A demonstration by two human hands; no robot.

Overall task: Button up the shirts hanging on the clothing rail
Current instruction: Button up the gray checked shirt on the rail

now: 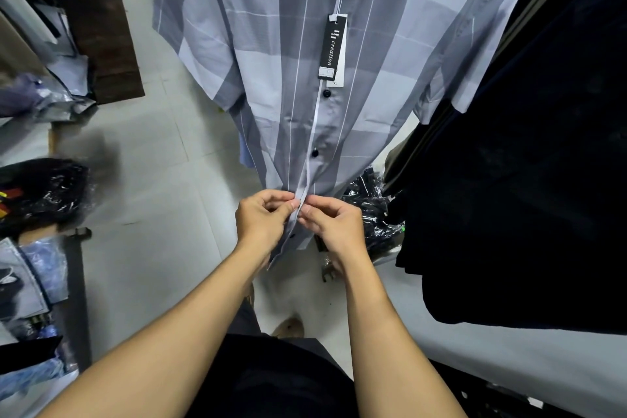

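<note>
Left grip point(261, 217) and right grip point(334, 224) are both pinched on the placket point(307, 176) of the grey check shirt point(264, 78), fingertips meeting; whatever sits between them is hidden. The shirt hangs straight up from the grips, and the closed button point(315, 153) just above looks fastened. Likely mid-fastening a lower button: next, push it through its hole, then drop to the bottom button point(292, 236) just below.

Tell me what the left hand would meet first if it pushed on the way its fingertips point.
The left hand points rightward into the button placket, which it pinches, so the fabric comes first. Just beyond is the right hand, though the depth between them is unclear.
</note>
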